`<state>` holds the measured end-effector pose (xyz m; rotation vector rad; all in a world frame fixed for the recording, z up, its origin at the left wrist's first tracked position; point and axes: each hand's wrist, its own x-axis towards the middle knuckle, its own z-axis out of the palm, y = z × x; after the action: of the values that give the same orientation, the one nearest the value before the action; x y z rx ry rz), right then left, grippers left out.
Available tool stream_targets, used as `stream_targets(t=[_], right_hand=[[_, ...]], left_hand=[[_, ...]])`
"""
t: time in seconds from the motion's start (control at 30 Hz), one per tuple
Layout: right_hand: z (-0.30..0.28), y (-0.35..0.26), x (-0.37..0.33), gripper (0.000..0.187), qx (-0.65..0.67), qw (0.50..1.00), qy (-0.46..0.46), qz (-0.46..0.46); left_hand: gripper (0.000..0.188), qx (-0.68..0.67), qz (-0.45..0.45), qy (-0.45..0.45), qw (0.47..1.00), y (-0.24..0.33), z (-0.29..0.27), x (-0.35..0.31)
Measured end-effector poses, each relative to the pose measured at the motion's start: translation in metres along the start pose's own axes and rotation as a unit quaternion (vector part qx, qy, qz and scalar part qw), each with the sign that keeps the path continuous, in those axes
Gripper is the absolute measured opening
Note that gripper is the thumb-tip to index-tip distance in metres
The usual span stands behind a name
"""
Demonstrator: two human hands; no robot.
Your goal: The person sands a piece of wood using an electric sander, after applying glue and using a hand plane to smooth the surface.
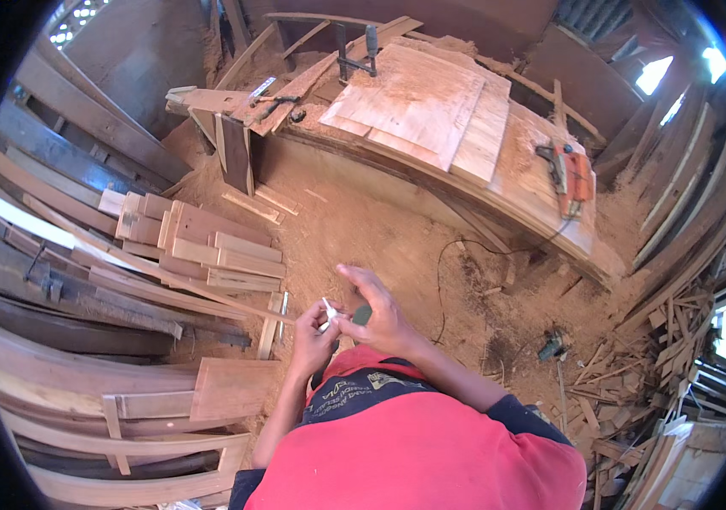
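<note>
While the fingers of the left hand close around a small, slender white piece, the right hand meets it from the other side, its thumb at the piece's lower end and its other fingers spread away; whether the right hand also grips it, I cannot tell. A dark green, rounded patch shows beside the right thumb, too covered to tell whether it is held. The white piece sits between both hands, just in front of the red and navy shirt, above a floor strewn with tan sawdust. Left of the hands lie stacked reddish-brown wooden boards. Beyond, pale, flat wooden sheets lie on a long workbench, with a black metal clamp at their far left corner and an orange and grey power tool toward the right end. Farther right, wood offcuts lie heaped.
</note>
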<state>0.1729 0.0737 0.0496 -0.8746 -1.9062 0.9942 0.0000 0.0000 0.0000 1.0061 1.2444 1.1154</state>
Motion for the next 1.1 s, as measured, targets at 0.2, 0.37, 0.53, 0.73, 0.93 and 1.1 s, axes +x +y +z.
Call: stream_targets(t=[0.2, 0.37, 0.53, 0.73, 0.93, 1.1], right_hand=[[0.039, 0.052, 0.205, 0.062, 0.134, 0.981, -0.118, 0.075], [0.044, 0.087, 0.309, 0.065, 0.105, 0.982, -0.122, 0.102], [0.06, 0.104, 0.396, 0.068, 0.024, 0.997, -0.072, 0.0], [0.128, 0.233, 0.519, 0.045, 0.216, 0.951, 0.019, 0.22], [0.251, 0.453, 0.635, 0.038, 0.007, 0.94, 0.02, 0.34], [0.309, 0.509, 0.723, 0.06, -0.072, 0.895, 0.056, 0.437]], left_hand=[[0.019, 0.009, 0.002, 0.068, 0.998, 0.066, -0.092, 0.165], [0.02, 0.01, -0.022, 0.101, 0.995, 0.084, -0.131, 0.255], [0.015, -0.031, 0.0, 0.068, 0.997, 0.097, -0.169, 0.336], [0.019, -0.023, -0.058, 0.078, 0.995, 0.105, -0.245, 0.416], [0.027, 0.074, -0.076, 0.03, 0.994, 0.133, -0.331, 0.479], [0.033, 0.101, -0.13, 0.101, 0.981, 0.127, -0.393, 0.499]])
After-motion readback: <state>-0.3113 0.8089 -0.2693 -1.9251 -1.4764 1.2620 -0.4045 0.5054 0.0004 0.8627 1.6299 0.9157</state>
